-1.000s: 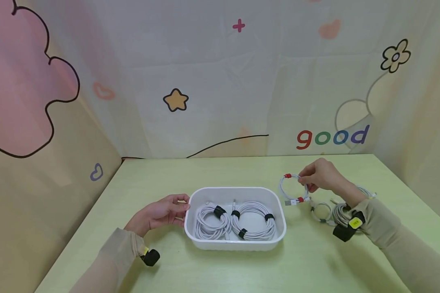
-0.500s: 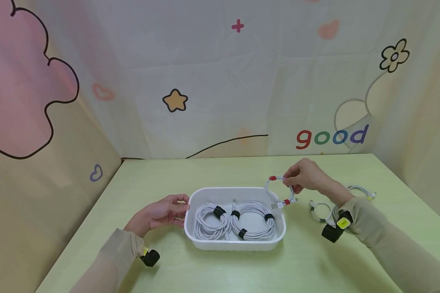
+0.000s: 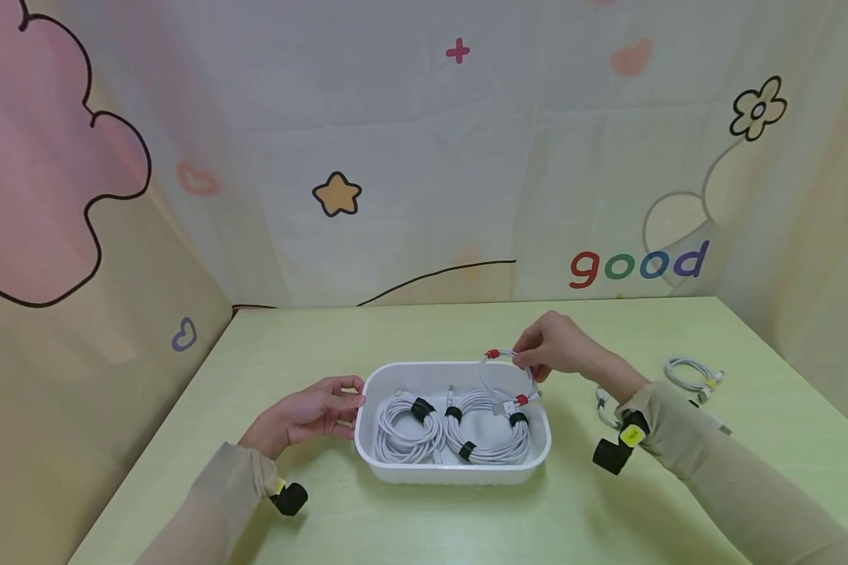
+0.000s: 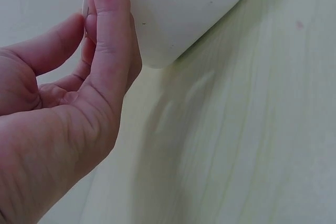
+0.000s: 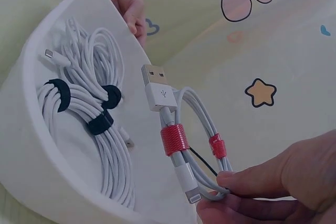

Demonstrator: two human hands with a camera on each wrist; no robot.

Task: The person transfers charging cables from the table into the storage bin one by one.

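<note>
The person's left hand (image 3: 318,410) grips the left end of the white tray (image 3: 455,475); the right hand (image 3: 560,345) pinches a red-tied white cable (image 5: 174,140) above the tray's far right part. If lowered tilted, its jutting plugs (image 5: 157,85) might snag the right coil (image 3: 495,456) below; a tug leftward could shift the tray.

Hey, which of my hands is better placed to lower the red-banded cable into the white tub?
The right hand, I'd judge: it pinches the red-banded cable near the back right corner of the white tub. The left hand is farther off, holding the opposite end.
</note>
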